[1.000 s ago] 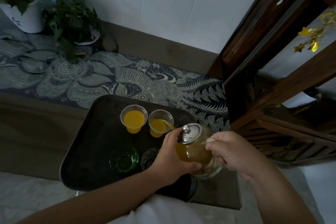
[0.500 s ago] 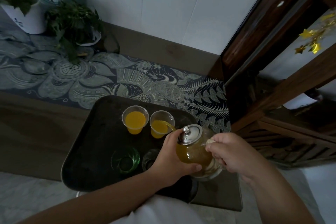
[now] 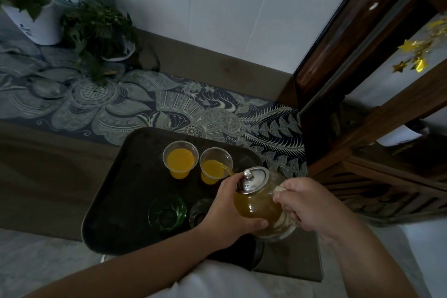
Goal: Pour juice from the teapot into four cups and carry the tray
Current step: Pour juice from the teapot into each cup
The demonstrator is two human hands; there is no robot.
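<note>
A glass teapot [image 3: 260,205] with a steel lid, part full of orange juice, is tilted over a dark tray [image 3: 116,191]. My left hand [image 3: 229,213] cups its body and my right hand [image 3: 312,203] grips its handle. Juice streams from the spout into the far right clear cup [image 3: 214,164], which is partly filled. The far left clear cup [image 3: 180,158] holds juice. A green glass cup [image 3: 167,211] stands empty at the near left. Beside it a clear cup [image 3: 199,210] is partly hidden by my left hand.
The tray lies on a wooden table with a blue patterned runner [image 3: 121,104]. Two potted plants [image 3: 96,29] stand at the far left by the white wall. A dark wooden cabinet [image 3: 362,128] rises close on the right.
The juice level in the far right cup has risen a little. Both hands and the teapot have barely moved.
</note>
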